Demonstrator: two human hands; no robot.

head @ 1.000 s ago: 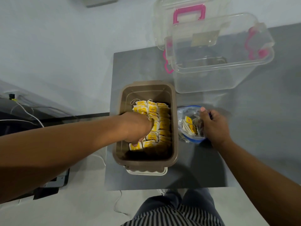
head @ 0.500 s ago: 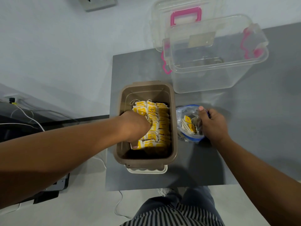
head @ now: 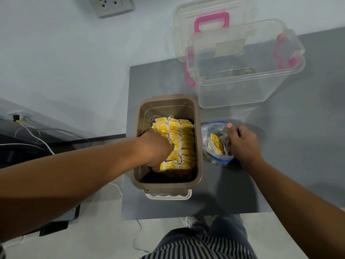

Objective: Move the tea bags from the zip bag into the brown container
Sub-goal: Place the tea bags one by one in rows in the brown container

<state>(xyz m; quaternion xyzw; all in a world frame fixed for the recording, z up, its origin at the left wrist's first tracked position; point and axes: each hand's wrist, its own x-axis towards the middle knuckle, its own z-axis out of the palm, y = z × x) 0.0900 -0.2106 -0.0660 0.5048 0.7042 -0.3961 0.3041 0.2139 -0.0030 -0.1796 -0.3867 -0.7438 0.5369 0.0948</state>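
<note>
brown container (head: 199,139): matt opaque plastic | zip bag (head: 209,130): thin glossy crinkled film | clear box (head: 242,90) behind container: smooth transparent plastic

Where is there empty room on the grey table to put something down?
The widest bare patch of grey table is right of the right hand, in front of the clear box. Another lies behind the brown container, left of that box. It's tight between the container and the zip bag, and tea bags and the left hand fill the container's middle.
</note>
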